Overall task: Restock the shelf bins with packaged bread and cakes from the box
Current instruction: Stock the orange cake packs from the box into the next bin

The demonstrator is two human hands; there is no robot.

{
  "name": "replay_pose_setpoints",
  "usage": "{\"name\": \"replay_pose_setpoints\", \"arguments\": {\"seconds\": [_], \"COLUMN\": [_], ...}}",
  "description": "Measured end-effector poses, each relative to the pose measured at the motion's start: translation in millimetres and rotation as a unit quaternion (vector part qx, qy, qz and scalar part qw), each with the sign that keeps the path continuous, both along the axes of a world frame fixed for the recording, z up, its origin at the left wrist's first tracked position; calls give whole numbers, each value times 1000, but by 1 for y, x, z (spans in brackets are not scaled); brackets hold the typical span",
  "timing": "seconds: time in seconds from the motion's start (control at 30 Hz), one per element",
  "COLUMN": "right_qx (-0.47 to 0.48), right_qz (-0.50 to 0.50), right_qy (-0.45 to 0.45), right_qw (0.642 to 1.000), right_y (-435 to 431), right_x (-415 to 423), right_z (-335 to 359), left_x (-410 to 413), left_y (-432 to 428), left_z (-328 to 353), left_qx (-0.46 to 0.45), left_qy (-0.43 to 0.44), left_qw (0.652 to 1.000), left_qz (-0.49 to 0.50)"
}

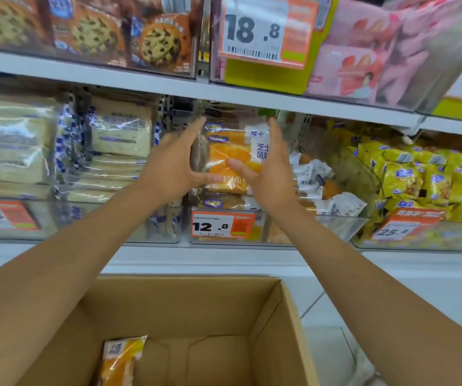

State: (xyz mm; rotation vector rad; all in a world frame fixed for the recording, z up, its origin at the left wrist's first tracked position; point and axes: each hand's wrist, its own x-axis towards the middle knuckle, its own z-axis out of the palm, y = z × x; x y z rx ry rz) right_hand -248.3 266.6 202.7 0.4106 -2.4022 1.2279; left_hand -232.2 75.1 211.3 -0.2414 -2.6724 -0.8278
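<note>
An orange and white bread pack (231,157) stands upright at the top of a stack in the clear middle bin (344,228), above the 12.8 price tag. My left hand (168,169) holds its left side, fingers along the edge and thumb under the front. My right hand (269,168) holds its right side, thumb across the front. One more orange pack (122,358) lies at the bottom of the open cardboard box (288,316) below my arms.
To the left, a bin holds white sliced bread packs (118,129). At the right is a bin of yellow packs (419,179), and small white cake packs (324,185) fill the right part of the middle bin. The upper shelf (168,84) overhangs closely with cookie boxes (90,32).
</note>
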Motion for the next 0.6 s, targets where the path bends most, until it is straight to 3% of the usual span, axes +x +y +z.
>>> {"name": "replay_pose_setpoints", "arguments": {"seconds": [0.13,0.27,0.33,0.47,0.6], "right_qx": [-14,-45,-24,35,58], "right_qz": [2,92,85,-8,3], "right_qy": [-6,-101,-118,-36,-13], "right_qw": [1000,990,989,999,998], "right_y": [-2,16,20,10,7], "right_x": [-4,-6,-5,-8,-9], "right_z": [-1,-1,0,11,4], "left_x": [0,2,-1,-7,-9], "left_y": [6,-4,-6,1,-3], "left_z": [3,-2,0,9,8], "left_qx": [-47,-75,-101,-106,-97], "left_qy": [71,-2,-12,78,7], "left_qw": [996,997,995,991,995], "left_qz": [33,-17,-19,17,-34]}}
